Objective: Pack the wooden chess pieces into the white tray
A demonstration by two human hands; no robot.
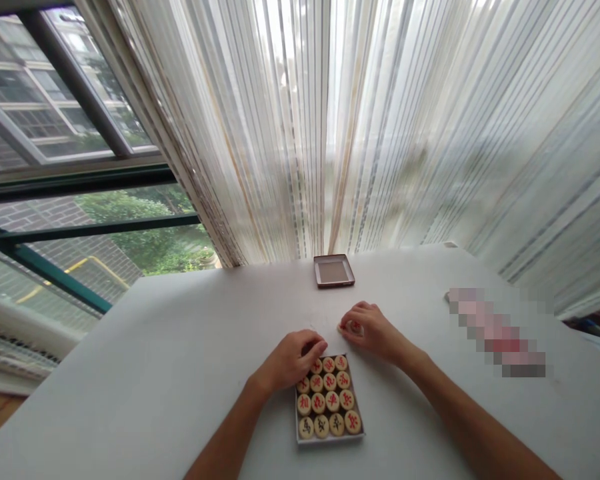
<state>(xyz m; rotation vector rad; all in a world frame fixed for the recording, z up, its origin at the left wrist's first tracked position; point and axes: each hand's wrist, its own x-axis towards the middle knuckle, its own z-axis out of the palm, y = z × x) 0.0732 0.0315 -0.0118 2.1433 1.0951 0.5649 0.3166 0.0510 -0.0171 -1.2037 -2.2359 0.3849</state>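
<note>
A shallow box (330, 441) holds rows of round wooden Chinese chess pieces (332, 400), most marked in red and several in the near row in black. My left hand (293, 360) rests at the box's far left corner with its fingers curled and covers part of the pieces there; what lies between its fingers is hidden. Just beyond the far right corner, my right hand (373, 330) pinches a pale chess piece (341, 328) low over the table. Red marking on a round piece (355, 327) shows between the fingers of that hand.
On the white table (180, 373), a brown-rimmed box lid (334, 272) lies near the far edge. A blurred-out pinkish object (495, 330) lies to the right. Striped sheer curtains (330, 133) hang behind the table, and a window (80, 133) stands at the left.
</note>
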